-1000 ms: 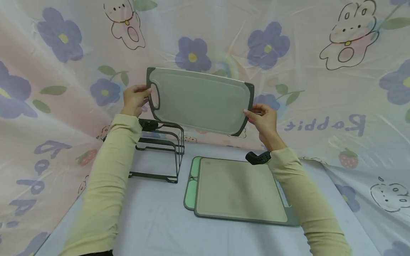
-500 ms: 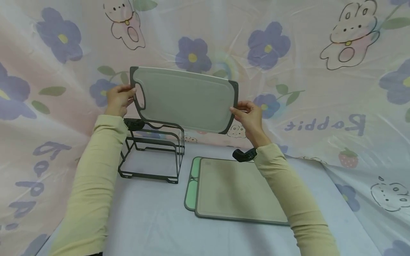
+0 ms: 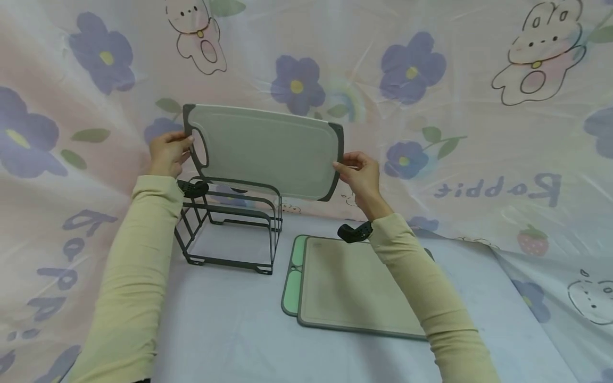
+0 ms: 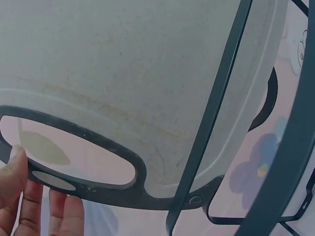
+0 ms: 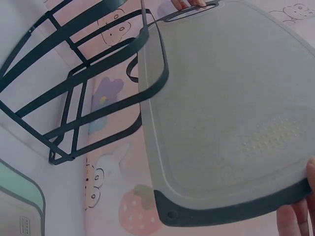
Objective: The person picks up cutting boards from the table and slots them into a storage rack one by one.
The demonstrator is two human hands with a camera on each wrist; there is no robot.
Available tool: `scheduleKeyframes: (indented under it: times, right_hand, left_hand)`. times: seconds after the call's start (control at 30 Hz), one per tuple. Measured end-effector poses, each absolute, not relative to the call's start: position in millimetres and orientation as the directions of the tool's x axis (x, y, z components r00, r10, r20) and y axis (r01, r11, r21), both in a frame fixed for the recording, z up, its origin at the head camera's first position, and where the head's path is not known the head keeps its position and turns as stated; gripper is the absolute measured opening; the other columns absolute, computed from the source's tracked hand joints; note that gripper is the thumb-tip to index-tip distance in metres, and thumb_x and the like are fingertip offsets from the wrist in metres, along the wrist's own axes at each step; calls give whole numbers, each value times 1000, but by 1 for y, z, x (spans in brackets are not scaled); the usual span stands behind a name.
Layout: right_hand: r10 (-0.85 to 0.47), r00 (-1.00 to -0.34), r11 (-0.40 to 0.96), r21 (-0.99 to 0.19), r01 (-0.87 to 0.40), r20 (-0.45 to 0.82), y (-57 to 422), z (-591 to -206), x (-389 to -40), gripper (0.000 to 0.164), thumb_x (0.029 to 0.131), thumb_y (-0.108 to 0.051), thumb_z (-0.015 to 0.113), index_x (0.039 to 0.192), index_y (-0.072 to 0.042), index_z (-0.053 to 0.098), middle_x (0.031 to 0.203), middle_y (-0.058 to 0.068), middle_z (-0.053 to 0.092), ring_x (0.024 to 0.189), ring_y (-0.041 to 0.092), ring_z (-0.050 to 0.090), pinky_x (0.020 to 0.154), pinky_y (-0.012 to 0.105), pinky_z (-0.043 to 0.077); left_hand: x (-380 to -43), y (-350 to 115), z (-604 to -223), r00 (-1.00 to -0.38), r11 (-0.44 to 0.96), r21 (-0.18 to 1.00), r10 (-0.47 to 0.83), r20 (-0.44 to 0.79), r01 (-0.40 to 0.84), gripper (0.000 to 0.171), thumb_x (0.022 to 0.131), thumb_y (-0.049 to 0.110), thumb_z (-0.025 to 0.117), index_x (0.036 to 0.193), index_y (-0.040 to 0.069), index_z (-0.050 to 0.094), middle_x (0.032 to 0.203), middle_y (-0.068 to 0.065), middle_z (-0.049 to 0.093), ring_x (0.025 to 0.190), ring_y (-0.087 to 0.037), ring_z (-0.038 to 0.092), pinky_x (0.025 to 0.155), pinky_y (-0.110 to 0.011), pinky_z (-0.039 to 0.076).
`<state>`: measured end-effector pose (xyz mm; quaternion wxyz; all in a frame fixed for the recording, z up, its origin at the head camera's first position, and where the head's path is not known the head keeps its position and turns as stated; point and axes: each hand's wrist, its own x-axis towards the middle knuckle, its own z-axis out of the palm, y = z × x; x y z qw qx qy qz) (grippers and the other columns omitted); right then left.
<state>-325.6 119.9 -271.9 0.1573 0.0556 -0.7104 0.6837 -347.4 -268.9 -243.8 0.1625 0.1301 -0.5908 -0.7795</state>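
Both hands hold up a grey cutting board [image 3: 268, 149] with dark corners and a cut-out handle at its left end. My left hand [image 3: 167, 151] pinches the handle end; in the left wrist view its thumb [image 4: 17, 164] lies at the handle bar with fingers behind. My right hand [image 3: 360, 175] pinches the opposite short edge, also seen at the right wrist view's lower right, where a thumb [image 5: 311, 169] shows. The board is tilted, its right end lower. Its lower left edge passes behind the top bars of a black wire rack [image 3: 239, 211].
On the white-covered table [image 3: 230, 330] right of the rack lie stacked boards: a beige cutting board [image 3: 345, 298] over a green-edged board [image 3: 292, 292], partly hidden by the right sleeve. A printed cloth [image 3: 460, 127] hangs close behind the rack.
Both hands have carried the grey cutting board leftward, from right of the rack to over and behind its top bars, and slightly down in the last half second. The grips are unchanged.
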Motion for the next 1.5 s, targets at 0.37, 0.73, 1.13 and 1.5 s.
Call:
scheduleKeyframes:
  times: [0.37,0.73,1.13,1.5]
  right_hand:
    - [104,-953,58,-958,-280,284,98,-279,-331,21,84,-3,75,103,2,65,92,8,62,83,18,61,82,39,55]
    - [90,-956,62,-960,-274,279,86,-289,-339,19,84,-2,76,100,1,65,91,8,62,80,16,61,76,33,56]
    - [54,-959,61,-959,-276,280,72,-308,-346,19,85,-2,75,100,2,64,93,11,61,82,19,61,78,34,56]
    - [90,-956,96,-958,-270,278,61,-323,-352,19,85,-2,74,100,3,64,90,9,62,78,16,59,72,28,56]
  left_hand:
    - [-338,-290,-246,-917,-219,975,-395,-51,40,21,90,-1,64,108,7,58,94,2,58,89,-10,56,80,-21,50]
    - [-332,-307,-245,-929,-331,944,-348,-122,0,21,86,-11,65,77,8,66,73,1,62,70,-10,62,72,-21,54]
    - [-332,-327,-248,-919,-381,917,-311,-244,-115,18,88,-12,61,84,6,62,68,0,63,79,-9,63,94,-22,43]
    - [-330,-341,-258,-931,-396,904,-242,-275,-164,32,91,-12,55,64,5,62,65,-1,63,66,-8,61,77,-17,51]
